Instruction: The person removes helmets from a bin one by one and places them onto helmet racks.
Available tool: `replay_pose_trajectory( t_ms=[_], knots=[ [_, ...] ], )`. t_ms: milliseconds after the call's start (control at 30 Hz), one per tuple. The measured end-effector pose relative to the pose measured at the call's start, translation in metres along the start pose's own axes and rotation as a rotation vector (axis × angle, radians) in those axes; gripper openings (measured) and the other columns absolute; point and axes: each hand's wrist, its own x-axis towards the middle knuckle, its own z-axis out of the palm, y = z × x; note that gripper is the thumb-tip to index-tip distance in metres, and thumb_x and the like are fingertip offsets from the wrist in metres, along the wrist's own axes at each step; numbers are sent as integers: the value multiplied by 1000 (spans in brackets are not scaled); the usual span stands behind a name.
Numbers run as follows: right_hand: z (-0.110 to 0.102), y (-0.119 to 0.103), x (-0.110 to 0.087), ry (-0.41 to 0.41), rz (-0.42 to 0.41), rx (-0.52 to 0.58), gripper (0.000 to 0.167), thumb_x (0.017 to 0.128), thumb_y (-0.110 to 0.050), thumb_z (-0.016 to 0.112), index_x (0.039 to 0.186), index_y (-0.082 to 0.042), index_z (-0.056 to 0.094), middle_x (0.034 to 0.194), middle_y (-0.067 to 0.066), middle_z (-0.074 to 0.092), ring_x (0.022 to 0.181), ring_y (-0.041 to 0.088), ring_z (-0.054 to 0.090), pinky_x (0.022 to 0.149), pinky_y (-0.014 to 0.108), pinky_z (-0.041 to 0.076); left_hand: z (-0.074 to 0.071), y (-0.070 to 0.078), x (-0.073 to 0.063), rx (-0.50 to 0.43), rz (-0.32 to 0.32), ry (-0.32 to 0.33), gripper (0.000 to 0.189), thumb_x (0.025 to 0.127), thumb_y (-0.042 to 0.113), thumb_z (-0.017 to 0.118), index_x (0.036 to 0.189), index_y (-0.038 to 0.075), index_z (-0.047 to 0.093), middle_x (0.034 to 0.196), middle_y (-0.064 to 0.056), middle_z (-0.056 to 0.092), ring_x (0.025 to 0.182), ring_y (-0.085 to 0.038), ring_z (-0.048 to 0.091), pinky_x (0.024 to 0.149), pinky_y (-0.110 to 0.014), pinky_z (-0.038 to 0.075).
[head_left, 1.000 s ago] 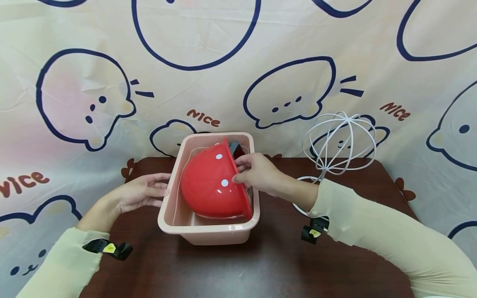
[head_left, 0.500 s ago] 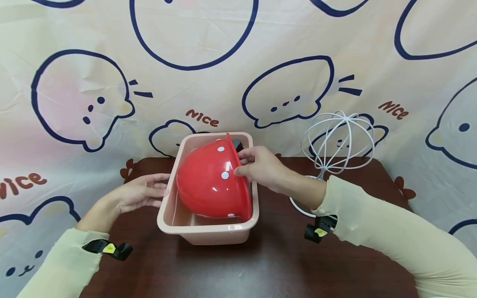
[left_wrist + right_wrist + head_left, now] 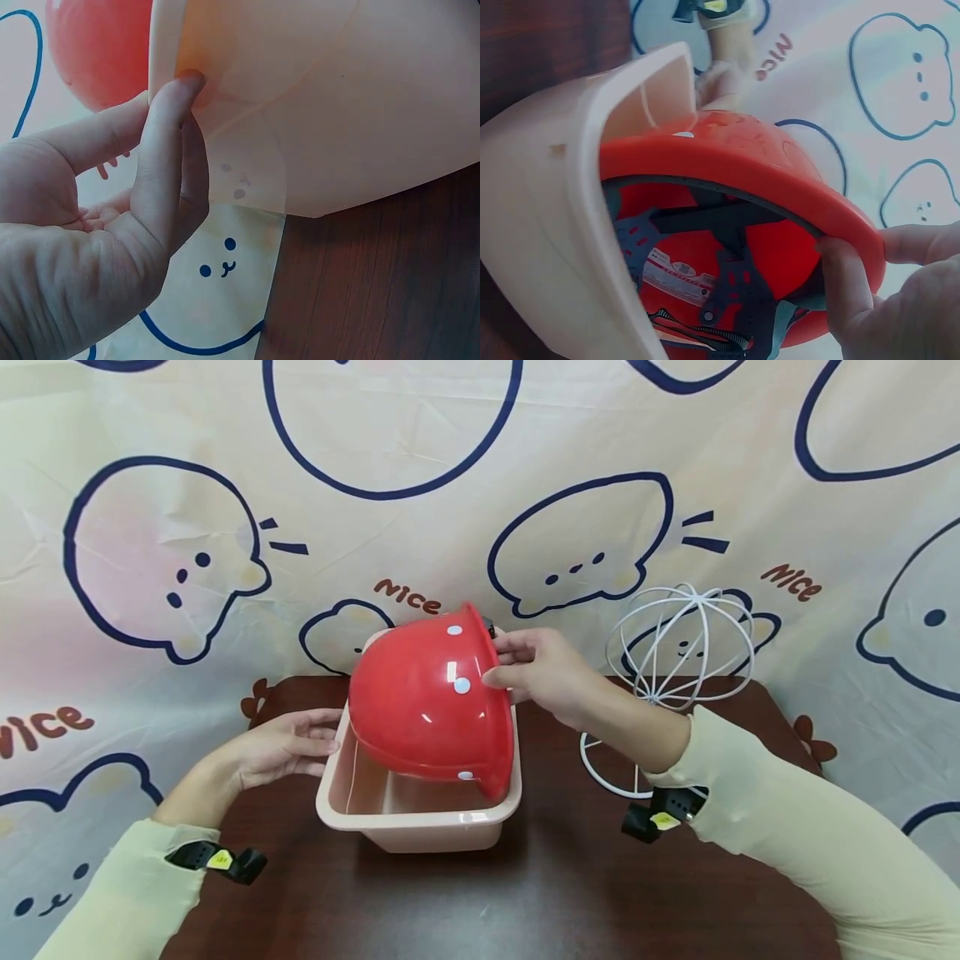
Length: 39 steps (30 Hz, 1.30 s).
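A red hard hat (image 3: pixel 420 702) with white dots is on its side, partly raised above the pink plastic tub (image 3: pixel 427 820). My right hand (image 3: pixel 551 677) pinches the hat's brim between thumb and fingers. In the right wrist view, the hat's inside shows dark straps, a white label (image 3: pixel 676 279) and a strap cord, with its lower part hidden by the tub wall. My left hand (image 3: pixel 281 747) pinches the tub's left rim, as the left wrist view shows. Part of the tub's inside is hidden behind the hat.
A white wire stand (image 3: pixel 697 668) with a rounded cage top rises at the right back, its base partly behind my right forearm. The dark wooden table (image 3: pixel 480 910) ends against a patterned cloth backdrop (image 3: pixel 420 543).
The hard hat has risen from inside the tub to above its back rim, lifted by my right hand, which has moved up and slightly right. My left hand and the tub stay put.
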Motion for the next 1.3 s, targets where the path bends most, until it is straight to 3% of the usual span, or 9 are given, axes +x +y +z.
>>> replay_pose_trajectory(
  t_ms=[467, 767, 900, 1067, 1200, 1300],
  knots=[
    [-32, -9, -13, 110, -124, 147, 49, 97, -10, 69, 142, -1, 54, 129, 16, 62, 103, 27, 71, 89, 34, 60, -1, 2, 2, -26, -1, -32, 74, 101, 5, 59, 157, -9, 12, 126, -13, 64, 107, -20, 70, 91, -44, 58],
    [-38, 6, -13, 182, -206, 313, 50, 99, -13, 67, 145, -3, 52, 132, 12, 60, 107, 23, 68, 92, 29, 58, 3, 5, 0, 38, -12, 20, 75, 100, 10, 63, 157, -8, 18, 133, -22, 60, 107, -22, 70, 92, -46, 57],
    [-37, 16, -11, 205, -260, 387, 50, 99, -12, 66, 145, -1, 52, 129, 11, 60, 104, 21, 68, 91, 28, 58, 3, 7, -2, 105, 11, 95, 70, 101, 15, 64, 155, -7, 26, 140, -26, 54, 108, -21, 69, 94, -44, 58],
    [-34, 30, -9, 228, -312, 499, 42, 101, -6, 60, 142, 2, 53, 125, 10, 60, 100, 17, 68, 88, 26, 59, 7, 19, -8, 162, 71, 277, 64, 104, 24, 60, 154, -4, 32, 146, -26, 45, 104, -9, 67, 94, -38, 58],
    [-30, 40, -9, 246, -340, 633, 35, 102, -3, 57, 137, 0, 57, 124, 10, 60, 100, 18, 68, 88, 26, 59, 19, 33, -14, 112, 121, 341, 65, 105, 26, 58, 155, -3, 30, 139, -17, 47, 103, -6, 66, 90, -32, 59],
    [-27, 46, -9, 261, -362, 732, 31, 102, -1, 54, 133, -3, 60, 126, 9, 59, 103, 18, 69, 90, 28, 58, 37, 44, -19, 37, 145, 357, 68, 104, 26, 60, 156, -3, 28, 134, -13, 51, 105, -9, 67, 89, -30, 59]
  ],
)
